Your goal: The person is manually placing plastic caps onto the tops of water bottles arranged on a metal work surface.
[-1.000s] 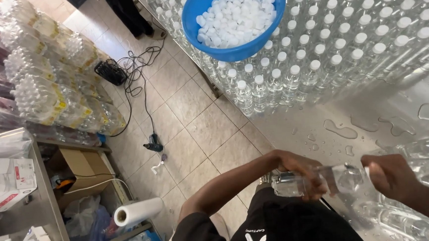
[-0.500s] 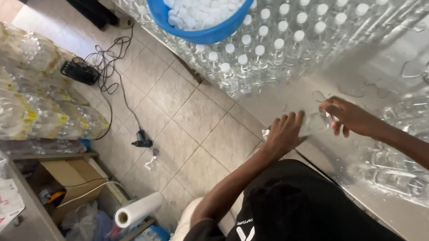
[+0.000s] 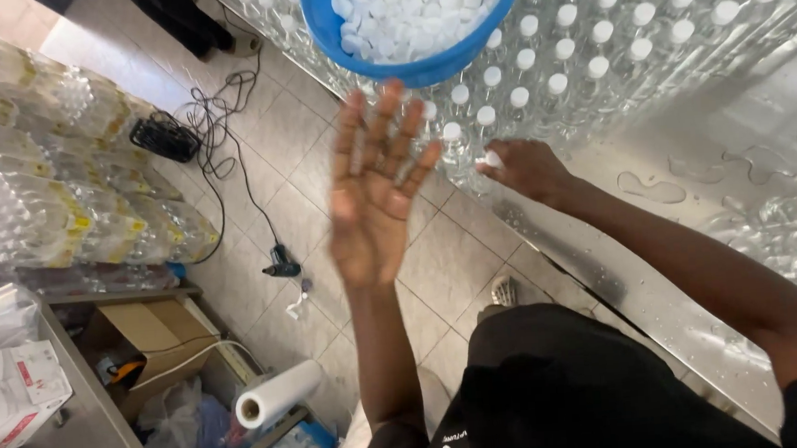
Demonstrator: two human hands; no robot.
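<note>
My left hand (image 3: 373,184) is raised with its palm up and fingers spread, holding nothing, just below a blue basin (image 3: 412,66) filled with white bottle caps (image 3: 418,11). My right hand (image 3: 524,166) rests on the top of a clear plastic bottle (image 3: 483,173) at the near edge of a large group of capped clear bottles (image 3: 608,36), its fingers closed around the bottle's white cap. The bottles stand on a wet metal table (image 3: 692,197).
Shrink-wrapped packs of bottles (image 3: 47,199) are stacked at the left. A black cable and device (image 3: 167,137) lie on the tiled floor. A shelf holds a cardboard box (image 3: 147,336), a roll of clear film (image 3: 275,393) and paper packages (image 3: 7,386).
Both hands were on a bottle near my lap, then moved up the table. Now my right hand sets the bottle among the others and my left hand has lifted free toward the basin.
</note>
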